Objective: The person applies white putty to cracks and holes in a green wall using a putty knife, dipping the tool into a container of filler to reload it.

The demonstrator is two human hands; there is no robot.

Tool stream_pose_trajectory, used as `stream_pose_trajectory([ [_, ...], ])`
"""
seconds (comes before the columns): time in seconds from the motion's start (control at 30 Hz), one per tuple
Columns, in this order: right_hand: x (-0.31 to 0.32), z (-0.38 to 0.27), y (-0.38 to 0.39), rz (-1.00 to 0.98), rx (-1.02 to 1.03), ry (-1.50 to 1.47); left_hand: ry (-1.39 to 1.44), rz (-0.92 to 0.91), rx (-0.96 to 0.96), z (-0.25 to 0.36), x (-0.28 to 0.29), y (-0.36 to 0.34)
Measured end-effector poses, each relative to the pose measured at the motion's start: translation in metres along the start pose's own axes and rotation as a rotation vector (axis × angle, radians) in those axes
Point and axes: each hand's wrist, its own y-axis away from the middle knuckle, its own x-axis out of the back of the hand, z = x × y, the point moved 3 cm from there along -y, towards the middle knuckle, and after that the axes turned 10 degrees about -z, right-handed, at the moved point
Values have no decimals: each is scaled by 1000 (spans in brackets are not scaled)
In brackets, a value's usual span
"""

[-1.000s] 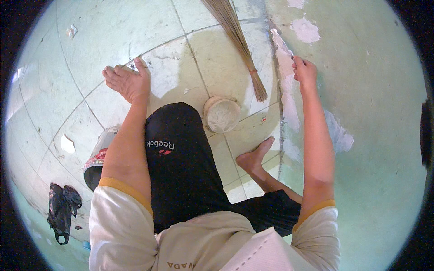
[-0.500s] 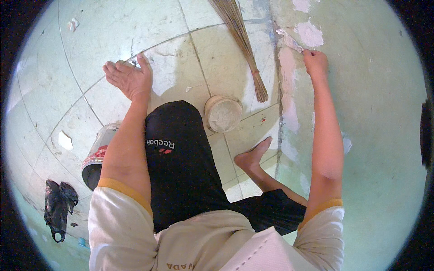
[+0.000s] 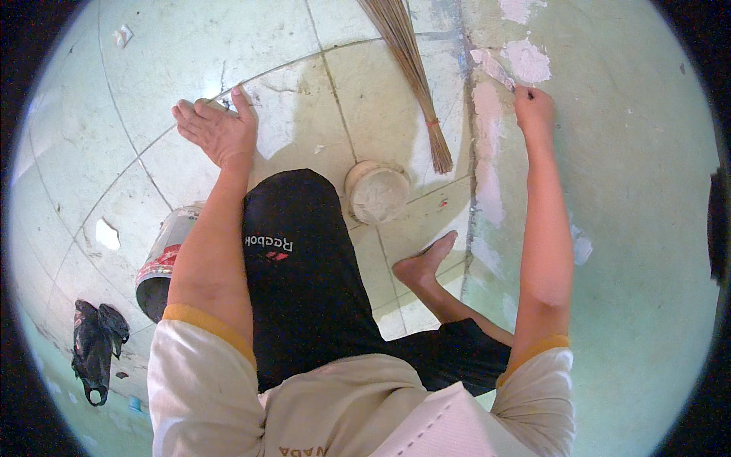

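My right hand [image 3: 534, 116] is closed on the handle of a putty knife [image 3: 493, 68], its blade smeared with pale putty and held against the lower wall. Beside the blade is a thick pinkish-white putty patch [image 3: 527, 61], and a strip of the same putty [image 3: 488, 152] runs along the wall's foot. My left hand [image 3: 217, 129] is held out over the tiles with fingers apart and nothing in it; whether it touches the floor I cannot tell. Between my knee and the wall stands a round tub [image 3: 378, 194] with whitish putty inside.
A stick broom [image 3: 415, 84] lies on the tiled floor near the wall. Left of my leg, a paint bucket [image 3: 160, 263] lies on its side, partly behind my forearm. Farther left are a black plastic bag [image 3: 95, 350] and a white scrap [image 3: 107, 234]. My bare foot [image 3: 426, 259] is near the wall.
The view has shifted very slightly. My right hand and the putty knife are at nearly the same spot on the wall, and the left hand stays where it was.
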Motion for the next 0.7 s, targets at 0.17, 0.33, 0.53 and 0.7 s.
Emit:
stream_pose_trajectory([
  [0.17,-6,3,6,23,48,-29,-51,-22,24,-6,-3,-2],
  [0.33,-21,6,-21,2,1,2,-3,-13,1,6,-4,-2],
  [0.53,7,-12,13,72,61,18,-42,-19,22,-5,-1,-2],
  [0.7,3,-22,-4,61,114,53,-13,-33,20,2,-2,-3],
])
